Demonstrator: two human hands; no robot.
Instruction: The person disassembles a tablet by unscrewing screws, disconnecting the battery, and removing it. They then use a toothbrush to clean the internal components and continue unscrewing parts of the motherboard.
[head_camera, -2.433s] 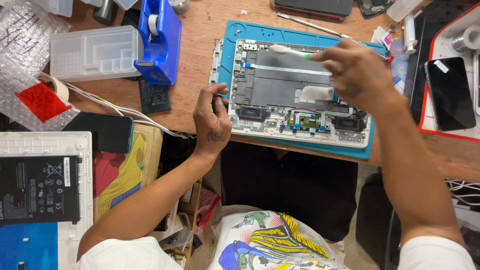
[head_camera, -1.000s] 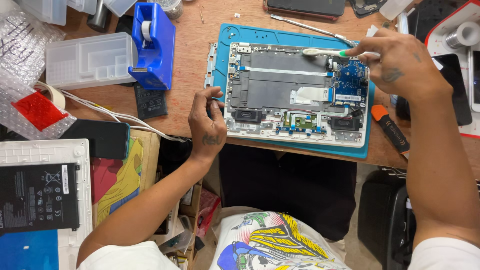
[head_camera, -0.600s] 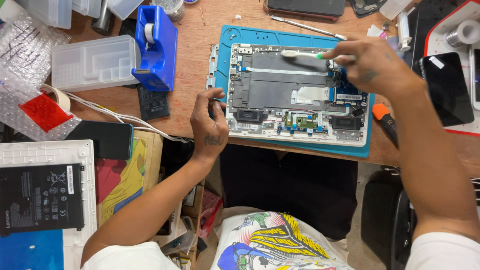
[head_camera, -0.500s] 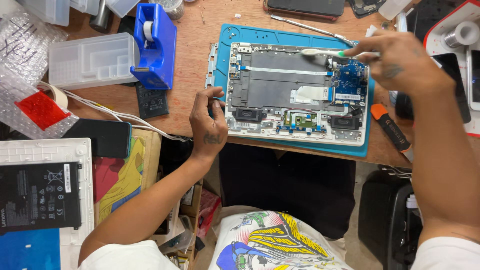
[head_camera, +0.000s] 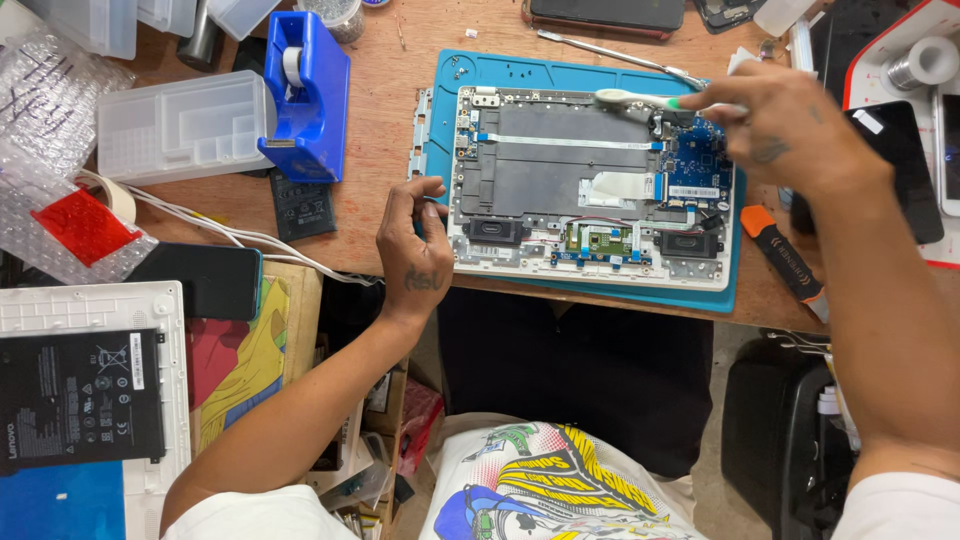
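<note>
Right hand (head_camera: 790, 135) grips the handle of a white toothbrush (head_camera: 640, 99) with a green-tipped end, fingers closed around it; bristle head lies flat over the upper edge of the opened laptop chassis (head_camera: 590, 185), just left of the blue circuit board (head_camera: 697, 168). Left hand (head_camera: 415, 245) rests at the chassis's left edge, fingers curled loosely, thumb and fingertips touching the blue work mat (head_camera: 445, 110) beside the silver frame; it holds nothing.

Chassis: matte silver rim, large dark grey flat panel in the middle, thin white ribbon cable across it, two black oblong speakers along the lower edge. Mat is rubbery, teal-blue, with raised borders, and lies on a worn wooden table (head_camera: 385, 120). An orange-and-black screwdriver (head_camera: 785, 262) lies at the mat's right edge. A glossy blue tape dispenser (head_camera: 310, 95) and a translucent plastic organiser box (head_camera: 180, 125) stand to the left.

Versus half a second ago: brush sits at much the same spot; left hand unchanged at the frame's edge.
</note>
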